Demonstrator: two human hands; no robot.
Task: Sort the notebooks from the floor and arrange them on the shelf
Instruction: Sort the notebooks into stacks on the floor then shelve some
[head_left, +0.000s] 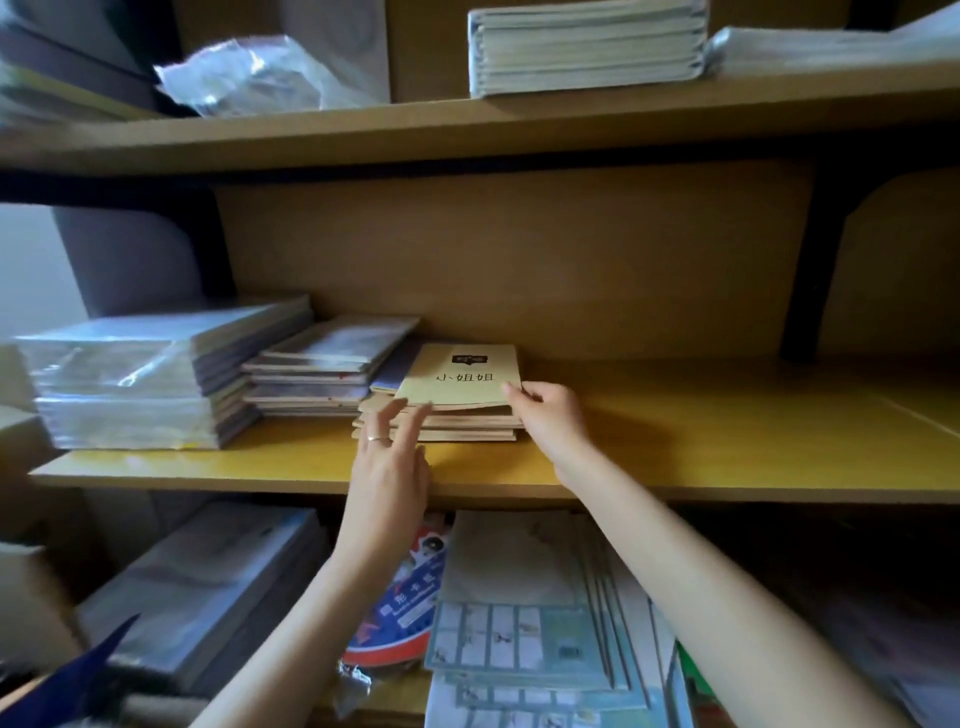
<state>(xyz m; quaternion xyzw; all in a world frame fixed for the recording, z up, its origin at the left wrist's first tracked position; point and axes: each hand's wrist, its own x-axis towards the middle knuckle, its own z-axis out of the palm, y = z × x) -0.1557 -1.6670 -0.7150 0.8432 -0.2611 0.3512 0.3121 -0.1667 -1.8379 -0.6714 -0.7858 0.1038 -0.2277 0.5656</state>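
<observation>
Hands at notebook stack (441, 425) on shelf (727, 441).
Right hand (551, 418) pinches top notebook (462, 379) at stack's right corner; left hand (390, 460), fingers straight, touches stack's front edge.

The tan paper notebook (462, 384) bears black characters and a black label. The wooden shelf board (701, 452) is honey-yellow; the gridded paper sheets (519, 634) are pale green.

The shelf (727, 447) bears a wrapped stack (140, 374), grey stack (322, 369), kraft stack (457, 384).
</observation>
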